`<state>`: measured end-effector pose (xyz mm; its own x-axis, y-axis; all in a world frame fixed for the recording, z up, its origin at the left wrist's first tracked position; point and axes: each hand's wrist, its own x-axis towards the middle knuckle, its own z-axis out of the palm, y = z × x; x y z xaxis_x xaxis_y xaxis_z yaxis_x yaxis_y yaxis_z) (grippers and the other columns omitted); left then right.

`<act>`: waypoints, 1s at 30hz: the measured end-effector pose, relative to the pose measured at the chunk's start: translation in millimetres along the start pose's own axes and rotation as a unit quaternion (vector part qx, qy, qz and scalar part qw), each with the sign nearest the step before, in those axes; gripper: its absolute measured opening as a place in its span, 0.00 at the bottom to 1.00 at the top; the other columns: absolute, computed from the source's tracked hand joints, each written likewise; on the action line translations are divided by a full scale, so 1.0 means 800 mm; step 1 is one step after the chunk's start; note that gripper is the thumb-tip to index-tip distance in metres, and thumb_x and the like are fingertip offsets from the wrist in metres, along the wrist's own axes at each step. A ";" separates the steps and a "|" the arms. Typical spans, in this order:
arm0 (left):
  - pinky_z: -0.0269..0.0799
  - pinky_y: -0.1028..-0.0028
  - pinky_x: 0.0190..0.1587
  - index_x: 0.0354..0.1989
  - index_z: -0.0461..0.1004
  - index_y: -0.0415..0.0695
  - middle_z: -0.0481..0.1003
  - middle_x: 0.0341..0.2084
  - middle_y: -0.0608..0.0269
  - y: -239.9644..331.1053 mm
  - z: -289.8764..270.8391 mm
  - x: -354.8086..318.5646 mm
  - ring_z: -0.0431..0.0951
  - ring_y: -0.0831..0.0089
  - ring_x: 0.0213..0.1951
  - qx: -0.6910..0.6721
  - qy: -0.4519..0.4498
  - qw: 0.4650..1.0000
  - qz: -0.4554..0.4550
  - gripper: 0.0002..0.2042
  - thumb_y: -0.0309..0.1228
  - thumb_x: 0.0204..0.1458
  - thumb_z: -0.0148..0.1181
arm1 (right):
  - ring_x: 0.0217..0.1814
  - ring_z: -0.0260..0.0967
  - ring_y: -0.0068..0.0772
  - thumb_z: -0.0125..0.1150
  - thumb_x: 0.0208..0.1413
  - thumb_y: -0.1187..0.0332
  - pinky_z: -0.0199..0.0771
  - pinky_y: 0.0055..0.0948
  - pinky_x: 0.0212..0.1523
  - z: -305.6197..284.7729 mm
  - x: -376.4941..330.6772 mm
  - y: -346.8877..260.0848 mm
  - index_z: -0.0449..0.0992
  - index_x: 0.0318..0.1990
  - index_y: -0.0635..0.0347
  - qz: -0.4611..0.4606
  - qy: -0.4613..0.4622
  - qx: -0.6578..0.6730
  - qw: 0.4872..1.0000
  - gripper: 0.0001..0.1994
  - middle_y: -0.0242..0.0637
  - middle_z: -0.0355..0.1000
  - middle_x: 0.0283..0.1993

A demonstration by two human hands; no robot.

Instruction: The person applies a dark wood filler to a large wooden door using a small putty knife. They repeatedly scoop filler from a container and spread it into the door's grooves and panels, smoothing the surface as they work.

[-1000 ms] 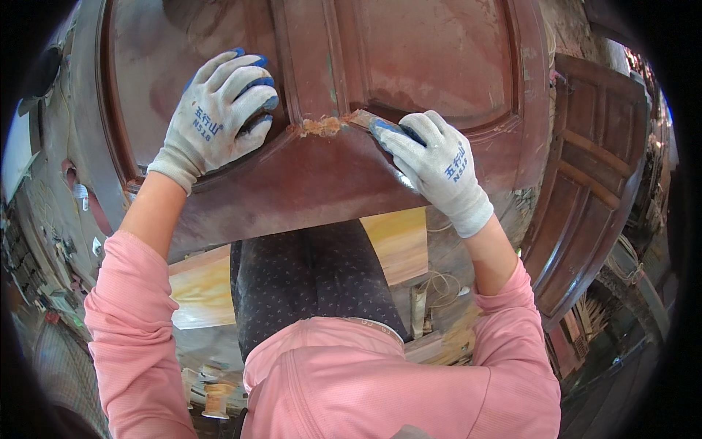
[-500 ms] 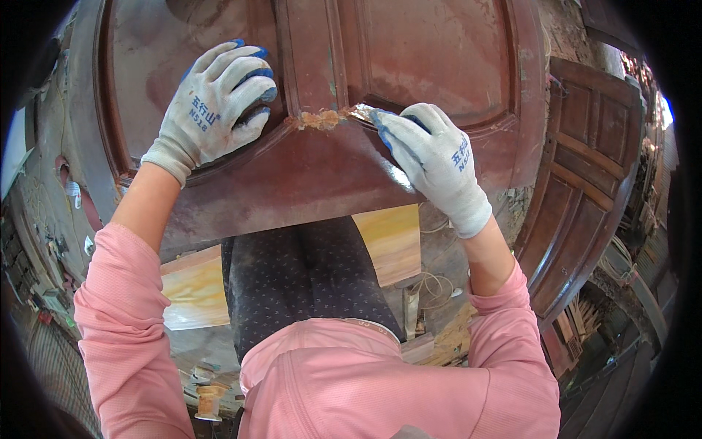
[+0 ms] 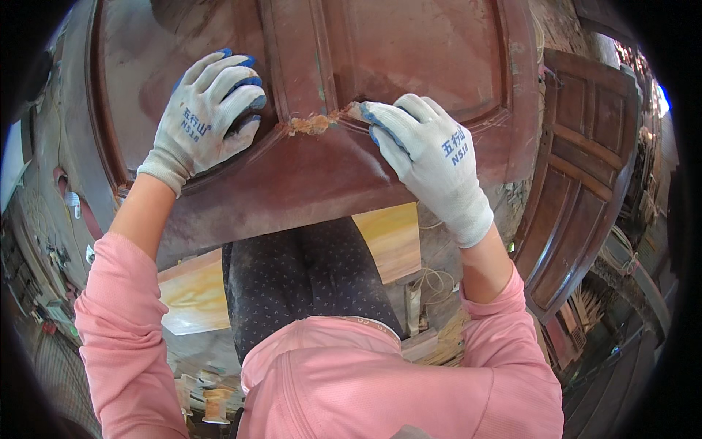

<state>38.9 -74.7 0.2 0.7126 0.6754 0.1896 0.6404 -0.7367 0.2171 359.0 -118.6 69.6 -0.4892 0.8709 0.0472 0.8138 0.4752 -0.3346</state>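
A reddish-brown panelled wooden door (image 3: 292,186) lies in front of me, over my lap. A rough orange-brown patch of filler (image 3: 311,124) marks the place where its middle upright meets the near rail. Just right of this patch, my right hand (image 3: 428,150), in a white glove with blue fingertips, pinches a small thin metal blade. Only the blade's tip (image 3: 354,112) shows, against the moulding; the fingers cover the rest. My left hand (image 3: 208,117), gloved alike, rests on the left panel with its fingers bent and apart, holding nothing.
Another brown panelled door (image 3: 585,175) leans at the right. Below the door edge are yellow-patterned boards (image 3: 196,293) on both sides of my legs. A coil of thin cord (image 3: 433,287) lies at the right, and a wooden spool (image 3: 217,404) stands at the lower left.
My right hand has shifted slightly away from me along the moulding, and its blade is now more hidden. My left hand keeps its place on the panel. The view has shifted slightly.
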 end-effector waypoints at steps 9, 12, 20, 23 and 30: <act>0.62 0.55 0.75 0.46 0.77 0.52 0.76 0.52 0.62 -0.002 -0.004 0.000 0.73 0.59 0.63 -0.018 -0.005 1.000 0.006 0.14 0.39 0.52 0.67 | 0.44 0.76 0.42 0.65 0.59 0.69 0.80 0.38 0.43 -0.013 0.027 0.013 0.79 0.45 0.54 -0.054 -0.041 0.054 0.996 0.08 0.35 0.76 0.39; 0.63 0.53 0.74 0.45 0.77 0.51 0.76 0.51 0.61 -0.001 -0.004 0.002 0.73 0.57 0.63 -0.029 -0.006 1.000 0.006 0.15 0.38 0.50 0.67 | 0.42 0.76 0.46 0.64 0.57 0.71 0.79 0.40 0.43 -0.006 0.036 0.018 0.77 0.44 0.55 -0.036 -0.035 0.170 0.984 0.08 0.38 0.76 0.38; 0.62 0.53 0.75 0.46 0.77 0.51 0.76 0.52 0.62 -0.003 -0.004 -0.002 0.73 0.59 0.64 -0.033 -0.012 0.999 0.005 0.15 0.38 0.51 0.67 | 0.47 0.78 0.53 0.63 0.61 0.73 0.78 0.40 0.49 -0.027 0.044 0.001 0.78 0.49 0.63 -0.014 -0.081 0.179 0.980 0.10 0.46 0.79 0.45; 0.62 0.53 0.75 0.47 0.77 0.51 0.75 0.52 0.62 -0.001 -0.004 -0.001 0.73 0.59 0.64 -0.040 -0.007 0.999 0.006 0.15 0.38 0.51 0.67 | 0.49 0.78 0.52 0.63 0.62 0.73 0.78 0.41 0.51 -0.035 0.039 0.006 0.78 0.53 0.63 0.057 -0.086 0.208 0.973 0.13 0.47 0.79 0.48; 0.63 0.51 0.73 0.46 0.76 0.51 0.75 0.51 0.61 0.000 -0.008 0.002 0.73 0.57 0.63 -0.052 -0.011 0.999 0.008 0.16 0.36 0.48 0.68 | 0.51 0.76 0.52 0.62 0.62 0.71 0.78 0.44 0.52 -0.014 0.009 -0.003 0.76 0.52 0.62 0.099 -0.046 0.116 0.987 0.13 0.46 0.78 0.47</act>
<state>38.4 -73.7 6.8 0.7294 0.6617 0.1735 0.5961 -0.7392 0.3135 356.8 -111.9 81.4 -0.3630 0.9237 -0.1225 0.8076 0.2463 -0.5359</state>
